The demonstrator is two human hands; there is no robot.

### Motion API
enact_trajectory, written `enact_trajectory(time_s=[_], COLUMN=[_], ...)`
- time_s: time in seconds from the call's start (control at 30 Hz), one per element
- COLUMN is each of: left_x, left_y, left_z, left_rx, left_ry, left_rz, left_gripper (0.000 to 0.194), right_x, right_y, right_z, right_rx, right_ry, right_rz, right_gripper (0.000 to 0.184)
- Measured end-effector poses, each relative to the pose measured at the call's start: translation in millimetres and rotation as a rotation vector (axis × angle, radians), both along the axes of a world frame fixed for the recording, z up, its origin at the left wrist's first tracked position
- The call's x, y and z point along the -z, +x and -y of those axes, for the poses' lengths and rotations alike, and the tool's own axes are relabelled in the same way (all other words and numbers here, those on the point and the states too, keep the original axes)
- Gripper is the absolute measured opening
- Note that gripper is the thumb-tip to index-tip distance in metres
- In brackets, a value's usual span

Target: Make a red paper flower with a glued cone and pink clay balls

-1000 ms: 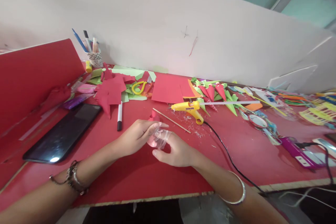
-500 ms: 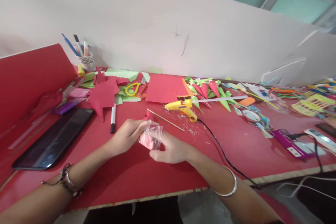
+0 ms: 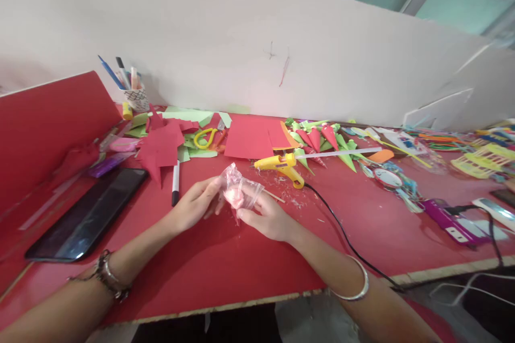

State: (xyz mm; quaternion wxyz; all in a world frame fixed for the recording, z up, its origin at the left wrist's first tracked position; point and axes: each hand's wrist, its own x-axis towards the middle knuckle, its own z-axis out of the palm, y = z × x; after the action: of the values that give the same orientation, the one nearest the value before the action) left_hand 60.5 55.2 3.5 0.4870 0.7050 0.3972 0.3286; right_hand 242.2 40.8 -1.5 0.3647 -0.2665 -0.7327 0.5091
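Between my hands, above the red tabletop [image 3: 193,273], is a crinkled clear plastic bag [image 3: 250,193] with a soft pink lump [image 3: 234,196] inside. My right hand [image 3: 270,220] grips the bag from the right, its thumb below the lump. At the bag's left edge, my left hand [image 3: 196,204] pinches the plastic between thumb and fingers. A thin wooden stick [image 3: 275,196] lies behind my right hand, partly covered. Just beyond it rests a yellow glue gun [image 3: 277,162] with a long glue stick in its back.
Left are a black phone [image 3: 86,214], a marker [image 3: 176,182] and red paper pieces [image 3: 163,144]. Red and green paper cones [image 3: 316,139] lie at the back. The glue gun's black cord [image 3: 341,230] runs right, near a purple power strip [image 3: 456,225]. A pen cup [image 3: 137,99] stands back left.
The bag has been turned and raised a little; its crumpled end now points up and away. My left hand has shifted slightly right, and my right hand has moved up and right.
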Motion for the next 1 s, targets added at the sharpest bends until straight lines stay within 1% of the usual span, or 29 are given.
enact_trajectory(time_s=[0.1,0.2,0.27,0.37,0.43,0.5,0.63,0.73,0.8,0.9,0.93,1.0], left_x=[2.6,1.6,-0.3,-2.1,-2.0,-1.3,-0.9,-0.7,0.1,1.8,2.1,2.1], left_y=[1.3,0.3,-0.6,-1.5,-1.6,-1.3,-0.3,-1.1,-2.9,-6.4,-7.5,-9.3], left_z=[1.2,2.1,2.5,2.5,2.2,1.7,0.9,-0.8,-2.9,-6.6,-7.6,-8.9], left_rx=[-0.037,-0.061,-0.071,-0.061,-0.05,-0.033,0.053,0.059,0.048,0.029,0.018,-0.01], left_ry=[0.033,0.094,0.14,0.198,0.22,0.231,0.222,0.204,0.194,0.18,0.174,0.159], left_rz=[-0.069,-0.119,-0.136,-0.161,-0.175,-0.185,-0.2,-0.205,-0.196,-0.165,-0.159,-0.157], left_gripper=[0.042,0.045,0.046,0.047,0.047,0.046,0.045,0.043,0.041,0.039,0.039,0.039], right_x=[0.0,0.1,0.6,2.0,3.0,3.1,1.0,0.8,2.2,3.5,3.2,1.2], right_y=[-1.7,-2.9,-3.6,-4.2,-4.4,-4.6,-4.5,-2.6,-0.8,0.9,1.0,0.7], right_z=[2.2,4.1,4.4,3.6,2.9,2.7,1.6,-0.8,-2.5,-3.5,-3.4,-2.9], right_rx=[0.041,0.049,0.023,-0.037,-0.069,-0.094,-0.17,-0.213,-0.248,-0.277,-0.277,-0.266], right_ry=[0.062,0.078,0.049,-0.076,-0.181,-0.255,-0.334,-0.409,-0.456,-0.484,-0.479,-0.455], right_rz=[0.06,0.089,0.076,0.017,-0.013,-0.024,-0.043,-0.074,-0.102,-0.144,-0.153,-0.158], right_gripper=[0.036,0.044,0.047,0.049,0.044,0.034,0.023,0.016,0.018,0.026,0.026,0.021])
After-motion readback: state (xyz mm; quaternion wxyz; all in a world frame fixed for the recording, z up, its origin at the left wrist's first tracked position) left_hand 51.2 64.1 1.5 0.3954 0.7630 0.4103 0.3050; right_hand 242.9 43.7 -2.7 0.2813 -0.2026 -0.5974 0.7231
